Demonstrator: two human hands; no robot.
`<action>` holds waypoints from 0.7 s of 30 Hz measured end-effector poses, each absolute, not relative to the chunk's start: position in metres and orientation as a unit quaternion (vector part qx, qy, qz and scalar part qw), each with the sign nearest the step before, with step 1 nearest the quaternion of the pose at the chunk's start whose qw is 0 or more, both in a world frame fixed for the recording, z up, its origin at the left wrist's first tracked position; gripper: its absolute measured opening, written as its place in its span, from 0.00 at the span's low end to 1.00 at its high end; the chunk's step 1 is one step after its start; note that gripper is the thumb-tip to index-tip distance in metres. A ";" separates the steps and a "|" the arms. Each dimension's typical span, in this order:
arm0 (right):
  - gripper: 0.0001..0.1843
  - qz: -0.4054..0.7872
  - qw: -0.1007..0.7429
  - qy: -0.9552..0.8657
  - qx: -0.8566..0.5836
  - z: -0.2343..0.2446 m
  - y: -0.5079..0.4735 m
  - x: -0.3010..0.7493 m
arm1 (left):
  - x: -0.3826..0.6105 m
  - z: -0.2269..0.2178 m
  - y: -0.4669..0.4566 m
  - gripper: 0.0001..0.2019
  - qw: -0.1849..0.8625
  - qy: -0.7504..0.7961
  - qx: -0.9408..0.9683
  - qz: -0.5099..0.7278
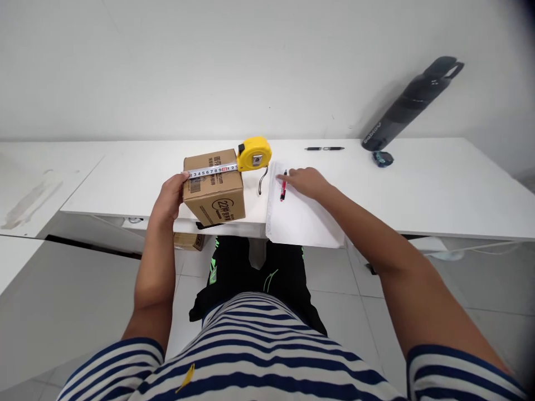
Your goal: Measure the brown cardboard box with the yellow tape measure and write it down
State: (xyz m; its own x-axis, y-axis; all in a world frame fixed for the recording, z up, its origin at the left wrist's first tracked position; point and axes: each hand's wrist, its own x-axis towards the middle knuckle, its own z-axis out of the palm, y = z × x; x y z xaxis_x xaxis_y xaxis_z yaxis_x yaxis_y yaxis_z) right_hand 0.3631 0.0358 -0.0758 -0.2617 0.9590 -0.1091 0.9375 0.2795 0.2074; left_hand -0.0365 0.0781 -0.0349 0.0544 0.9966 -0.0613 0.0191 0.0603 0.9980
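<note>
A small cardboard box (214, 192) stands on the white table (418, 184) near its front edge. A yellow tape measure (254, 153) rests at the box's upper right corner, its blade (211, 170) stretched across the box top. My left hand (170, 195) pins the blade's end against the box's left edge. My right hand (306, 181) lies on a white sheet of paper (298, 217), fingers touching a red pen (283, 186) that lies on the sheet.
A black pen (324, 148) lies farther back on the table. A tall black bottle (409, 103) leans against the wall at the right, a small dark object (382, 159) by its base. Another small box (189, 240) sits under the table.
</note>
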 end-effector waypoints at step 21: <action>0.28 -0.304 -0.523 0.478 0.637 -0.131 0.038 0.334 | -0.033 -0.037 0.077 0.19 0.534 0.494 0.471 0.499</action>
